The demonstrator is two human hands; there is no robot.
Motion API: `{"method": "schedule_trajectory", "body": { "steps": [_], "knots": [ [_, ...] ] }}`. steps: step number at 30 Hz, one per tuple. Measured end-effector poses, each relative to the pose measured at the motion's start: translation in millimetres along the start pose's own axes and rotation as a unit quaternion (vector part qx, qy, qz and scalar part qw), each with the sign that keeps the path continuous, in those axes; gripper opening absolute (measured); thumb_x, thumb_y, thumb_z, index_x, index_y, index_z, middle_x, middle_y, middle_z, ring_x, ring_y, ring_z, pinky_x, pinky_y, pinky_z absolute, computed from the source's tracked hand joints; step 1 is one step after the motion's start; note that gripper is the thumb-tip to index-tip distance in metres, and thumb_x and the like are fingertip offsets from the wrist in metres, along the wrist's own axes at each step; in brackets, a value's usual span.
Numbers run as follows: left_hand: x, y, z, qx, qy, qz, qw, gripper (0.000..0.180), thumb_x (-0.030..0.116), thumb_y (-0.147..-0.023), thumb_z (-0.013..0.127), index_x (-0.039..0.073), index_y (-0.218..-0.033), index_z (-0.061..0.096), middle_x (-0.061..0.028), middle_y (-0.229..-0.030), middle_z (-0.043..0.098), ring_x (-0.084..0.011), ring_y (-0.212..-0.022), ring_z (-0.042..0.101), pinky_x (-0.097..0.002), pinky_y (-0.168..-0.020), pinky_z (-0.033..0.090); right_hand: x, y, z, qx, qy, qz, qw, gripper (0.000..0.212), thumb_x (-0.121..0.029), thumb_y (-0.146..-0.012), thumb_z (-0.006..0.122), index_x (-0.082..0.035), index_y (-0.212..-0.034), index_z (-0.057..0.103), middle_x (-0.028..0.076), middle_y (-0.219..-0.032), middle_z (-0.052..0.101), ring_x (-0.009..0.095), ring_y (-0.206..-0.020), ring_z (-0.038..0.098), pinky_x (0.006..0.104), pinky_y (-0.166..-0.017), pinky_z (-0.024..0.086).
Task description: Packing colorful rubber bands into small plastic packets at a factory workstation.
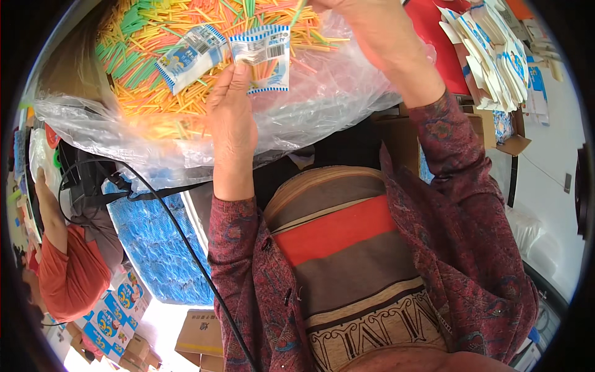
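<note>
My left hand (232,118) is closed, its thumb pressed over a small blue-and-white packet (268,53) with a clear window that shows coloured sticks inside. A second packet (192,56) of the same kind slants beside its fingers; whether the hand grips that one too, I cannot tell. Both are above a big heap of thin yellow, orange, pink and green sticks (155,102). My right hand (372,28) reaches over the heap's far right side, its fingertips cut off by the upper edge. Close to them, a yellow-green stick (299,12) points upward.
Clear plastic sheeting (328,99) lines the near side of the heap. At the right stands a stack of flat white-and-blue cartons (489,56). A blue packet-filled bin (158,242) is at lower left, near a co-worker's red sleeve (74,270). A black cable (176,229) hangs between.
</note>
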State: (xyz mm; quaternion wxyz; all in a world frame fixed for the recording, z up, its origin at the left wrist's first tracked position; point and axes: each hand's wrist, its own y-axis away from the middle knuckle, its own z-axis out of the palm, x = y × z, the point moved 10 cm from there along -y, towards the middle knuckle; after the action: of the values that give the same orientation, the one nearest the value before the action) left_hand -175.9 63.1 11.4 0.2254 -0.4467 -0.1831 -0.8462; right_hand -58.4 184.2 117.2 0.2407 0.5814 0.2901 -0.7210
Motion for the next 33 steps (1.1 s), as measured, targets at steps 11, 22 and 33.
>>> {"method": "schedule_trajectory", "body": {
  "steps": [11,22,33],
  "knots": [
    [1.3,4.8,13.0,-0.058,0.009,0.007,0.998,0.029,0.021,-0.097,0.054,-0.002,-0.111,0.064,-0.0048,-0.102,0.066,-0.0082,-0.087,0.06,-0.023,-0.077,0.049,16.0,7.4,27.2,-0.008,-0.023,-0.078,0.997,0.014,-0.009,-0.091,0.062,0.001,-0.101,0.062,-0.001,-0.093,0.062,0.005,-0.083,0.057,0.0196,-0.073,0.048],
    [-3.2,3.4,14.3,-0.058,0.035,0.003,0.998,0.029,0.021,-0.097,0.054,-0.003,-0.112,0.062,-0.0066,-0.102,0.066,-0.0119,-0.09,0.062,-0.027,-0.08,0.051,48.6,11.6,49.5,-0.102,-0.026,0.082,0.991,0.022,-0.011,-0.093,0.06,0.002,-0.111,0.06,0.003,-0.097,0.064,0.007,-0.086,0.059,0.0194,-0.073,0.049],
    [-7.2,1.6,14.4,-0.055,0.046,-0.012,0.997,0.029,0.019,-0.097,0.054,-0.004,-0.113,0.061,-0.0081,-0.102,0.066,-0.0128,-0.09,0.062,-0.0277,-0.079,0.052,37.4,3.0,39.1,-0.045,-0.025,0.052,0.997,0.028,-0.014,-0.095,0.057,0.001,-0.118,0.057,0.003,-0.1,0.064,0.008,-0.085,0.059,0.0205,-0.074,0.049]
  ]
}}
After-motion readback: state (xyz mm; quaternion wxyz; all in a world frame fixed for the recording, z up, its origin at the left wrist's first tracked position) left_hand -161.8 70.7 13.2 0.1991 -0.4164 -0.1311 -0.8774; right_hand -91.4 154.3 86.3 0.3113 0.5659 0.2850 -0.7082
